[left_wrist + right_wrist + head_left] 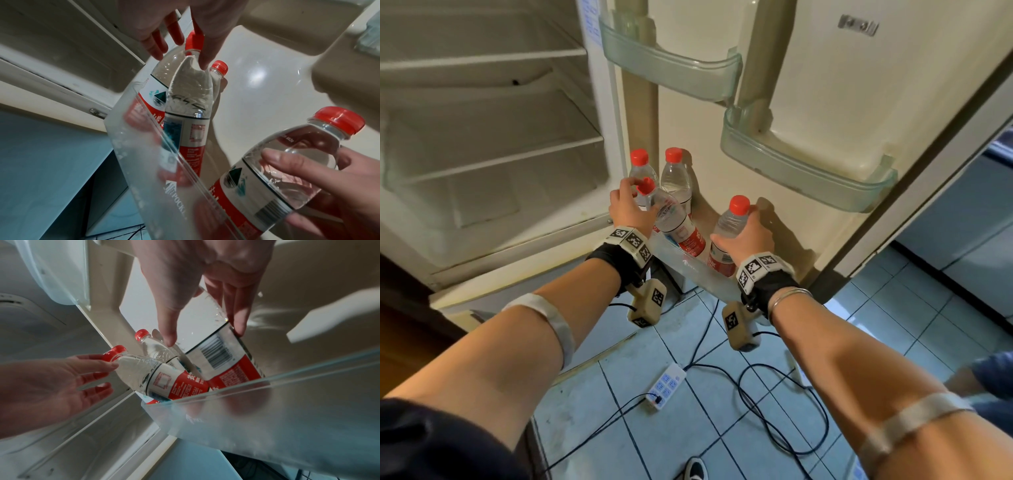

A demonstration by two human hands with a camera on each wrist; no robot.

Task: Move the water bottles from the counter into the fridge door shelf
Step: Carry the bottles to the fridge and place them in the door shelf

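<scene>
Two clear water bottles with red caps (639, 157) (674, 155) stand upright at the left end of the frosted bottom door shelf (688, 270). A third bottle (674, 222) (189, 97) (160, 378) leans in front of them inside the shelf. My left hand (625, 209) (61, 386) has straight, spread fingers; thumb and fingertips (205, 60) touch its neck. My right hand (748, 236) (308, 186) grips a fourth bottle (729, 226) (277, 170) (224, 356) by the body, its base down inside the shelf's right part.
Two empty greenish door shelves (671, 61) (808, 171) jut out above. The open fridge's bare shelves (493, 144) lie to the left. A power strip (666, 385) and black cables lie on the tiled floor, with a shoe (695, 469) below.
</scene>
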